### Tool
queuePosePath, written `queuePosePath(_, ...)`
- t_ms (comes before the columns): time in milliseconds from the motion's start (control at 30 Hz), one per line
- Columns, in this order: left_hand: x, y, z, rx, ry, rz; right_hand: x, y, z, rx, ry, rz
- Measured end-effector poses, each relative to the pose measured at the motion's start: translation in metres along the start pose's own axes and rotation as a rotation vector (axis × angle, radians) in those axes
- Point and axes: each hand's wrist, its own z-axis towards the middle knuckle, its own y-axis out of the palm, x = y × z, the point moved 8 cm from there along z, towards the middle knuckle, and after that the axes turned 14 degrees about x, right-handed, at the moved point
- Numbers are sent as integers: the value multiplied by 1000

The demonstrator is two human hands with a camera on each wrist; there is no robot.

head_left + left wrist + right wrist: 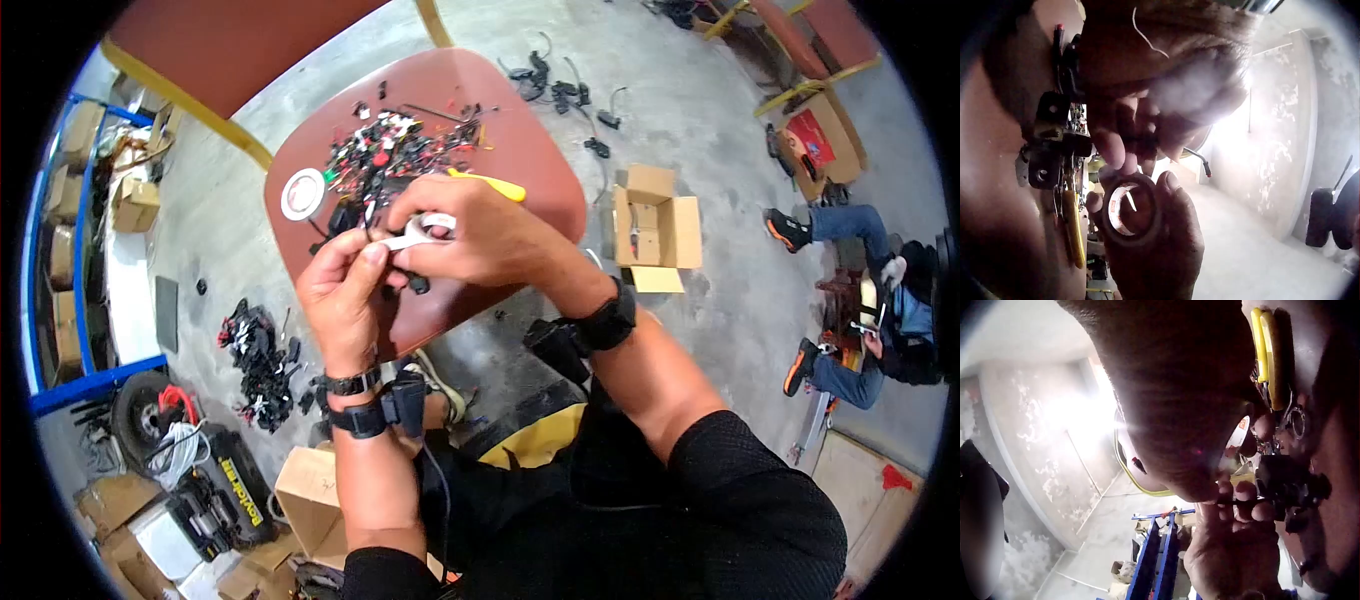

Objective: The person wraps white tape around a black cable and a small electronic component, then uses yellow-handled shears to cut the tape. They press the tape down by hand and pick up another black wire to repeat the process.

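My right hand [485, 235] grips a roll of white tape [437, 222], its ring facing the camera in the left wrist view. A short strip of tape leads from the roll to my left hand [343, 285], whose thumb and fingertips pinch a thin dark cable at the strip's end. Black connectors [1285, 481] hang from that cable just beyond the fingers, over the red-brown seat [530, 150]. Both hands meet fingertip to fingertip above the seat's near part. The cable is mostly hidden behind the fingers.
On the seat lie a heap of small connectors and wires [400, 150], yellow-handled pliers [495, 185] and another tape roll [302, 194]. An open cardboard box [672, 225] stands right. Black cable parts [258, 360] lie on the floor. Another person [850, 300] sits at far right.
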Motion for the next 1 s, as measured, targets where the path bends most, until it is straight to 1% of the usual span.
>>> queuePosePath(33,4,0,0,11,44,78,1,1,0,-1,-3,-11)
queuePosePath(67,0,0,1,4,21,48,1,1,0,18,-34,-34)
queuePosePath(100,-3,-1,3,-1,-1,18,-1,1,1,26,-12,-33)
queuePosePath(133,-3,1,2,8,-22,1,-1,0,1,48,-33,-22)
queuePosePath(167,-1,3,2,21,-9,28,0,0,1,71,-52,-13)
queuePosePath(233,-1,4,2,3,-40,18,0,0,2,61,-11,-20)
queuePosePath(267,0,6,3,6,-22,15,1,0,1,56,11,-28)
queuePosePath(367,-5,4,4,-32,-81,-28,2,0,2,51,-31,-50)
queuePosePath(400,-7,5,6,-63,-103,-43,-1,-1,4,138,-124,8)
queuePosePath(467,-10,8,8,-126,-147,-76,2,0,5,121,-162,-46)
queuePosePath(500,-10,8,10,-121,-150,-79,1,0,5,114,-181,-74)
queuePosePath(600,-13,7,13,-100,-145,-60,6,1,4,148,-61,6)
queuePosePath(667,-16,1,16,-75,-110,-11,7,4,3,137,-216,-71)
queuePosePath(733,-15,1,15,-84,-93,5,3,5,5,133,-220,-82)
queuePosePath(800,-13,4,14,-102,-92,-7,3,1,5,135,-73,-28)
queuePosePath(867,-10,8,11,-127,-108,-44,4,1,5,126,-75,-34)
queuePosePath(1000,-10,9,11,-117,-124,-64,3,2,5,116,-82,-33)
